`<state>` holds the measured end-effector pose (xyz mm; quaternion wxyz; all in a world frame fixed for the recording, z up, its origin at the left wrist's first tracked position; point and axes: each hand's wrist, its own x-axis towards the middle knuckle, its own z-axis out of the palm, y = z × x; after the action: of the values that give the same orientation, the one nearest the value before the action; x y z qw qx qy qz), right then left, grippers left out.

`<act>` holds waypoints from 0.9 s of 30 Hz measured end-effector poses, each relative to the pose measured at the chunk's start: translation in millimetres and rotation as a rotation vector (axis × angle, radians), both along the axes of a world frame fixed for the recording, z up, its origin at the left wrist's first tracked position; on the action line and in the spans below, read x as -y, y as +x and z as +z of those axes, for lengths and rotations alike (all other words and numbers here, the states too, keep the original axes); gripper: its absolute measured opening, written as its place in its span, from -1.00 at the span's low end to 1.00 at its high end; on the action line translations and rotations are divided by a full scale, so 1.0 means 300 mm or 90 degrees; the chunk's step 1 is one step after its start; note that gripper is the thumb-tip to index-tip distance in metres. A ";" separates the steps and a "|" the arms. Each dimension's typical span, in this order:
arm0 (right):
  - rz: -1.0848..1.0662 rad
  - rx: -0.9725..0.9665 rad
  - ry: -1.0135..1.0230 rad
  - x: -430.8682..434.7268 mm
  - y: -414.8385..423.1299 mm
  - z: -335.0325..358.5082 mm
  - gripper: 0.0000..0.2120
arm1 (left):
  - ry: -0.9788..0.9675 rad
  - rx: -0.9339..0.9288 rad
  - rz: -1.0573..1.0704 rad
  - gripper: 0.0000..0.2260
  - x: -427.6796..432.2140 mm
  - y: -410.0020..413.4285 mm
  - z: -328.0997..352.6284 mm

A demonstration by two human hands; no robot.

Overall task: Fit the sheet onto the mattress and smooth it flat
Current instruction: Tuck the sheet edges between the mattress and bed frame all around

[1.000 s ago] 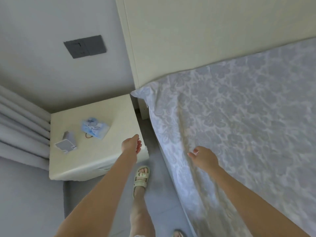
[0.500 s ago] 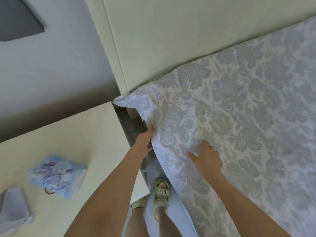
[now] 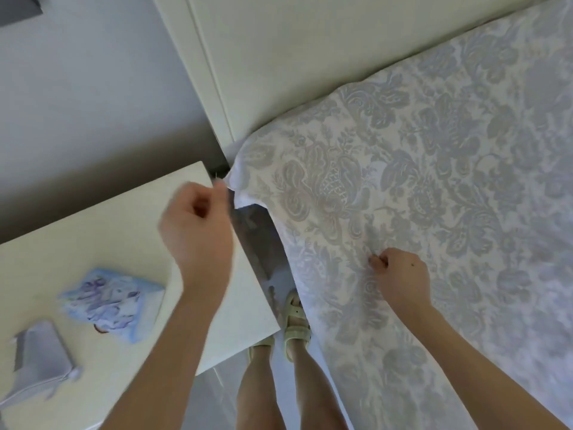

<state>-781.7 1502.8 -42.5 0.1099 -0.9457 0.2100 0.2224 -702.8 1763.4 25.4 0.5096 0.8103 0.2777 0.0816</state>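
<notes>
Sandals [image 3: 296,324]: pale green pair on feet, just right of cream bedside surface [image 3: 93,231].
Right hand [image 3: 400,274]: clenched on a pinch of white sheet with grey floral print [image 3: 434,181], farther right of the surface.
Left hand [image 3: 198,231]: blurred, curled, pinching the sheet's loose corner at the surface's far right corner.
Sheet: spread flat rightward, reaching cream headboard [image 3: 310,57] beyond the surface.

The sheet [image 3: 434,181] is lying to the right of the tabletop [image 3: 93,237], with the headboard [image 3: 310,57] standing behind it. The tabletop is carrying a packet [image 3: 114,302] and, left of it, a pouch [image 3: 40,358]. The feet [image 3: 296,324] are standing on the floor [image 3: 214,395] between tabletop and sheet.
</notes>
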 end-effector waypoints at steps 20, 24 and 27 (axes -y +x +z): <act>-0.025 0.072 0.036 -0.074 0.034 -0.072 -0.75 | -0.594 -0.313 0.086 -0.59 0.094 0.335 -0.391; 0.009 0.075 0.038 -0.076 0.082 -0.104 -0.74 | -0.311 -0.287 -0.006 -0.56 0.134 0.419 -0.400; 0.058 0.069 0.034 -0.084 0.122 -0.120 -0.70 | -0.101 -0.198 0.018 -0.60 0.120 0.400 -0.389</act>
<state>-745.2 1528.0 -78.6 0.1356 -0.9618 0.1543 0.1811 -582.8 1727.4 -91.3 0.5220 0.7663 0.3698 -0.0599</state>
